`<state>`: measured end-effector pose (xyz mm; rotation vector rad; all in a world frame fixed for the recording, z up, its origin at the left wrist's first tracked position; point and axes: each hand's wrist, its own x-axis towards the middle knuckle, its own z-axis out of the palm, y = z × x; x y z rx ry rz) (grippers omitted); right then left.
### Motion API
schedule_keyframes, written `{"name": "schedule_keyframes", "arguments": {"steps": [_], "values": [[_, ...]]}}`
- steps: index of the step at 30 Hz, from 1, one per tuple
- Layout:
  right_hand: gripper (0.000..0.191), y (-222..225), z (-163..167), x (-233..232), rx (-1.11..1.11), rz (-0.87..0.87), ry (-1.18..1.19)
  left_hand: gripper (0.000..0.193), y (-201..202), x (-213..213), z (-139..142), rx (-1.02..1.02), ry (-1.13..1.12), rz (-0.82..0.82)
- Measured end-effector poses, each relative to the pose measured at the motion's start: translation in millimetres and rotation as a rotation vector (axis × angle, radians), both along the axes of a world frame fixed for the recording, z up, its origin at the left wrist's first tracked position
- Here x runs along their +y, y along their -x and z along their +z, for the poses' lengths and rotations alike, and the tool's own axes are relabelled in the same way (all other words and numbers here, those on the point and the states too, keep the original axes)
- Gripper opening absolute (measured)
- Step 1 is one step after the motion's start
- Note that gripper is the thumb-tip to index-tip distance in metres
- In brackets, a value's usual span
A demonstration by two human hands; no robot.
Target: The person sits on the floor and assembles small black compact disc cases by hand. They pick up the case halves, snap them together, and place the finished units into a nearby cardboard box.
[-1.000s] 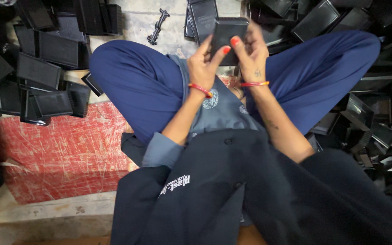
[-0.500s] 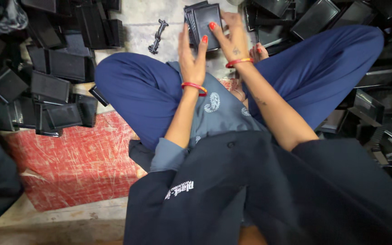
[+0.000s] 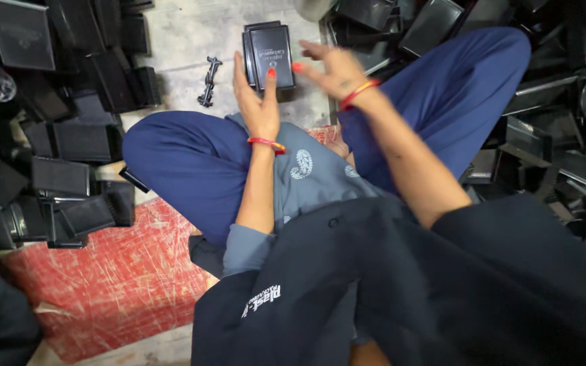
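I sit cross-legged in blue trousers (image 3: 191, 163). A small stack of flat black plastic cases (image 3: 270, 53) lies on the grey floor in front of my knees. My left hand (image 3: 259, 102) reaches forward and grips the stack, fingers along its left edge and thumb on its near face. My right hand (image 3: 334, 68) hovers just right of the stack, blurred, fingers spread and holding nothing. Both wrists wear red and orange bangles.
Heaps of black plastic cases lie on the left (image 3: 62, 156) and on the right (image 3: 557, 115). A small black metal part (image 3: 208, 81) lies on the floor left of the stack. A red woven mat (image 3: 103, 278) covers the floor at the lower left.
Both hands held a black case above my lap. They moved forward and down to the floor stack. My right hand has come off it and opened.
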<state>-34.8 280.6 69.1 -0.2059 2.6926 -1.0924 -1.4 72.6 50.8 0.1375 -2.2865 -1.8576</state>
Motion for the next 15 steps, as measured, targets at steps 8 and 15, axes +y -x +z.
{"name": "schedule_keyframes", "arguments": {"steps": [8,15], "values": [[0.034,44.7,10.3,95.7,0.502,-0.026,-0.87,0.034,-14.8,1.4,39.9,0.212,0.053,0.106],[0.024,-2.0,71.2,69.7,0.375,-0.137,-0.487,0.034,-28.5,-1.7,40.4,-0.145,-0.256,-0.24]]}}
